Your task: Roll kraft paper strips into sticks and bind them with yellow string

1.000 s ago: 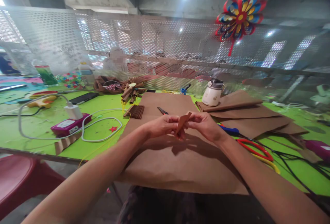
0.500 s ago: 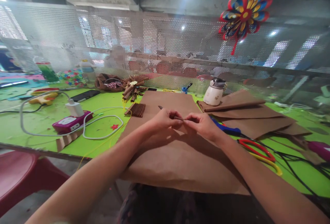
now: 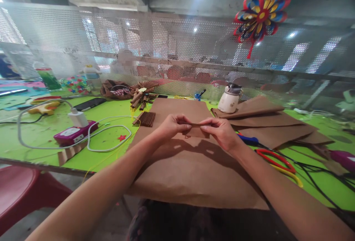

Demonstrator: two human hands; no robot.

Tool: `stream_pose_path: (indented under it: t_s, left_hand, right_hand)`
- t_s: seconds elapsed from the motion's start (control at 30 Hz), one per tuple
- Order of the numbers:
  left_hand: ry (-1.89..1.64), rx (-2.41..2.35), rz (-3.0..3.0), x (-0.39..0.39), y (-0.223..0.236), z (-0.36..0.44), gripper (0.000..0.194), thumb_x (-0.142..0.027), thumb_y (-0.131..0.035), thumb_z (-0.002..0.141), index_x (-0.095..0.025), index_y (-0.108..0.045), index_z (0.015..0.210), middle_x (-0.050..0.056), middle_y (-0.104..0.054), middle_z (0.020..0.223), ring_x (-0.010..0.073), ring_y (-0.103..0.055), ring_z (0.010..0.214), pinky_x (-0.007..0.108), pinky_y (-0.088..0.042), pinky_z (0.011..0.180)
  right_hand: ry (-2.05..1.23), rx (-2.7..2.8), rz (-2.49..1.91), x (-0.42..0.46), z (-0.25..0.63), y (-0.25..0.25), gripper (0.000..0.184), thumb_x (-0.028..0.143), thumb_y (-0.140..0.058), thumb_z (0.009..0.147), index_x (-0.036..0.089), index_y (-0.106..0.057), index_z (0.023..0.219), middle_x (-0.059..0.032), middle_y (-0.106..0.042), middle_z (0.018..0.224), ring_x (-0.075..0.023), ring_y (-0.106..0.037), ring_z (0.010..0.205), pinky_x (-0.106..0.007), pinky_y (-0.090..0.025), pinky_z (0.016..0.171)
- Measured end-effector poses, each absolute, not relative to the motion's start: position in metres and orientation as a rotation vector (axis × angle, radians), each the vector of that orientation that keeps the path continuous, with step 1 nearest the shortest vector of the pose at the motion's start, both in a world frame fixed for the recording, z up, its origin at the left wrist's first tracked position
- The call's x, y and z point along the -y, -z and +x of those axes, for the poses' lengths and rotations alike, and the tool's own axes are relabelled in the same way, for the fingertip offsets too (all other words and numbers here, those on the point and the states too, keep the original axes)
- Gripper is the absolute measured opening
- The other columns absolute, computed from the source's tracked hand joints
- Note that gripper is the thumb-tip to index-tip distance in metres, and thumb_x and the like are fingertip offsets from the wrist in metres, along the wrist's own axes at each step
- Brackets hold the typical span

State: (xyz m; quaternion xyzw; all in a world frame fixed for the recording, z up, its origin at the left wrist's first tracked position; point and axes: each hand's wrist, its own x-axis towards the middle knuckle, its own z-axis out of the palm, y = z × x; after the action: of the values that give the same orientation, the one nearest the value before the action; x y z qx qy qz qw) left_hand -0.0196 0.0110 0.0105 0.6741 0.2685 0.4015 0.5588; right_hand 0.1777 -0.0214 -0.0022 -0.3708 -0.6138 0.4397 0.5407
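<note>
Clearly, my left hand (image 3: pixel 175 125) and right hand (image 3: pixel 220 130) pinch opposite ends of a small brown paper piece (image 3: pixel 196 131). It sits above the large brown sheet (image 3: pixel 194 174) on the green table (image 3: pixel 108 137).

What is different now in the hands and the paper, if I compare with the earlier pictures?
The small brown paper, earlier tilted up, now spans sideways between the left hand and right hand, which have moved slightly apart. Nothing visibly let go. The pleated paper and cup stayed.
</note>
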Motion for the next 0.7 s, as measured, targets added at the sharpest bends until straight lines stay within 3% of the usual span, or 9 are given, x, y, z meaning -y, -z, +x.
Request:
stream_pose_path:
  t_s: [0.23,0.43,0.7]
  left_hand:
    - [-0.95,-0.618,1.556,-0.0115,-0.0094,-0.0212,0.015,-0.019,-0.07,0.067,-0.01,-0.059,0.071,-0.004,-0.055,0.05,0.0062,-0.05,0.046,0.019,-0.033,0.048]
    - [-0.893,-0.614,1.684,-0.0083,-0.0105,-0.0193,0.024,-0.023,-0.067,0.073,-0.01,-0.067,0.093,-0.003,-0.057,0.052,0.0068,-0.05,0.049,0.021,-0.036,0.051]
    - [-1.011,-0.773,1.637,-0.0077,-0.0113,-0.0174,0.021,-0.027,-0.069,0.07,-0.009,-0.069,0.081,-0.004,-0.053,0.047,0.0065,-0.045,0.046,0.021,-0.031,0.048]
  right_hand:
    - [-1.164,1.429,-0.842,0.0214,0.1796,0.0005,0.021,0.021,-0.073,0.063,0.016,-0.072,0.083,0.0009,-0.06,0.062,-0.0094,-0.048,0.056,-0.025,-0.036,0.053]
    - [-1.194,1.42,-0.865,0.0203,0.1789,0.003,0.016,0.021,-0.074,0.065,0.016,-0.072,0.08,0.0013,-0.06,0.061,-0.0074,-0.045,0.052,-0.023,-0.032,0.05]
    - [-1.257,1.43,-0.822,0.0233,0.1738,0.0044,0.031,0.02,-0.076,0.063,0.018,-0.07,0.094,0.0012,-0.062,0.071,-0.009,-0.051,0.063,-0.025,-0.04,0.063]
